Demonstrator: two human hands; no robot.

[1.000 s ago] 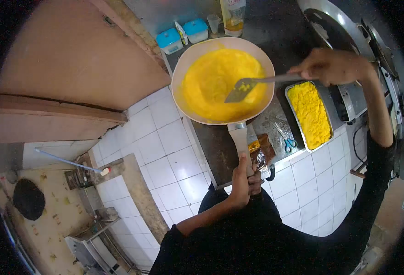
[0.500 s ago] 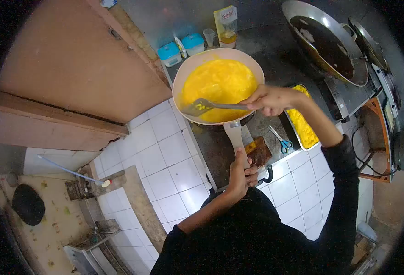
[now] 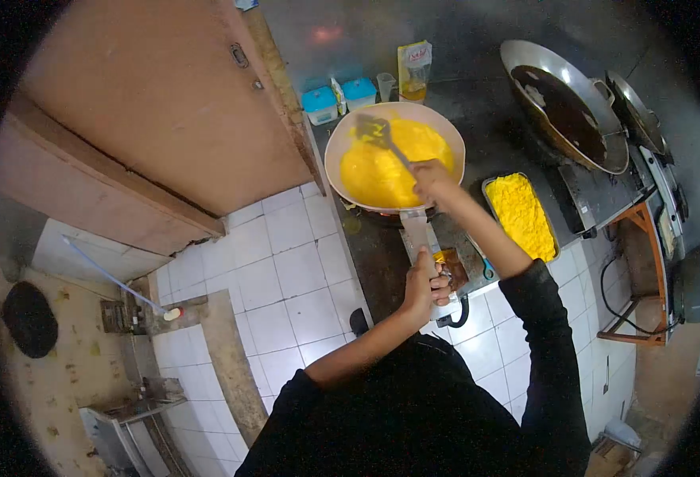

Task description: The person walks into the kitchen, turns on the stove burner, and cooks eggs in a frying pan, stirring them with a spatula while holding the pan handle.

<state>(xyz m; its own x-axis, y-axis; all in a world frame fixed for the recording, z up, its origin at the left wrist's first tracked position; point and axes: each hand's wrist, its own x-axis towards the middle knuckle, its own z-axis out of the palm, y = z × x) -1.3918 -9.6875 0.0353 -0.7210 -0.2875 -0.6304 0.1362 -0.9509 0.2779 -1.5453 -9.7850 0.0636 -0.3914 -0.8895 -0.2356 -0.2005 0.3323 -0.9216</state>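
Observation:
A light-coloured frying pan point(image 3: 332, 163) holds a layer of yellow egg point(image 3: 409, 147), which looks partly wet. My left hand point(image 3: 425, 288) is wrapped round the pan's pale handle point(image 3: 416, 230). In my right hand point(image 3: 433, 183) is a grey spatula point(image 3: 397, 151); its slotted blade, a little blurred, lies over the egg at the pan's far left side. Right of the pan, a metal tray point(image 3: 558, 248) is filled with yellow cooked egg point(image 3: 521, 215). Blue-handled scissors point(image 3: 488, 269) lie partly hidden beneath my right forearm.
A large wok point(image 3: 540, 54) of dark oil stands at the back right. Two blue-lidded tubs point(image 3: 319, 99), a clear cup point(image 3: 385, 86) and an oil pouch point(image 3: 413, 70) line the wall. A brown door point(image 3: 151, 103) is on the left.
My right hand has pushed the spatula from the pan's near left edge to its far left side. My left hand still grips the handle. The camera view has shifted.

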